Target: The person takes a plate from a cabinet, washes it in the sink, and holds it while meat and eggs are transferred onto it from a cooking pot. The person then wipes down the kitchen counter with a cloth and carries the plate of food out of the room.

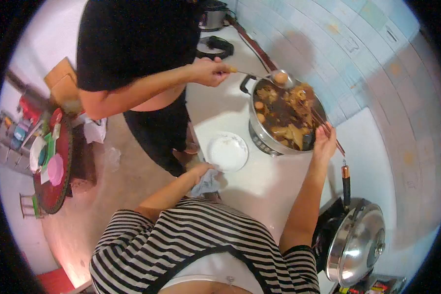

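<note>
A wide steel pot point(282, 147) on the counter holds dark broth, brown eggs and pieces of food. My right hand point(324, 139) is at the pot's right rim, closed on dark chopsticks point(339, 147) whose tips reach in over the food. My left hand point(203, 172) grips a grey cloth point(206, 183) at the counter's front edge, beside a white plate point(228, 152) with a floral rim. Over the pot's far side, a person in black holds a ladle point(254, 74) with an egg point(281, 77) in it.
The person in black point(137, 44) stands at the left of the counter. A lidded wok point(357, 245) sits on the right, with a long-handled utensil point(346, 186) near it. A cooker point(213, 18) stands at the back. A round red table point(63, 181) with dishes is far left.
</note>
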Motion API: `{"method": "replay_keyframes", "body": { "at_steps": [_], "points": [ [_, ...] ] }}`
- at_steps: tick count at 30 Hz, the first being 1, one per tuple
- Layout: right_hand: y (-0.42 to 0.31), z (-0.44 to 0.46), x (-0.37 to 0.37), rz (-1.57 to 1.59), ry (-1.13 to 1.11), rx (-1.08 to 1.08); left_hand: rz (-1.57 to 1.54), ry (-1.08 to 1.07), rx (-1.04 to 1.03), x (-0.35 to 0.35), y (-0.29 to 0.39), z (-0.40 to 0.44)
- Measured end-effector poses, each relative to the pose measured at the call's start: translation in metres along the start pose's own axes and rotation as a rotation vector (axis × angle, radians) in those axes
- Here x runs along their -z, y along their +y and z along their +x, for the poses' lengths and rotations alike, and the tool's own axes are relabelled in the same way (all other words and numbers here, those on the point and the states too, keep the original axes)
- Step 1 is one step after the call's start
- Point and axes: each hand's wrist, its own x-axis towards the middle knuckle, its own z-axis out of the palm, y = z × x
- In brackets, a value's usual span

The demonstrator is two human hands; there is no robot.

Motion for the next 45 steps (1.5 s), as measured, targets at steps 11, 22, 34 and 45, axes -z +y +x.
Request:
{"method": "replay_keyframes", "body": {
  "at_steps": [11,22,34,45],
  "points": [
    [-0.006,-0.015,0.020,0.034,0.072,0.053,-0.023,-0.061,-0.039,0.009,-0.003,-0.014],
    [0.010,-0.020,0.040,0.100,0.185,-0.026,-0.233,0.050,0.009,0.023,-0.008,-0.054],
    [0.033,-0.013,0.067,0.208,0.173,-0.248,-0.335,0.123,-0.100,0.065,-0.033,-0.058],
    [0.019,-0.002,0.095,0.729,0.000,-0.602,-0.330,0.080,-0.116,0.066,-0.034,-0.064]
  ]
}}
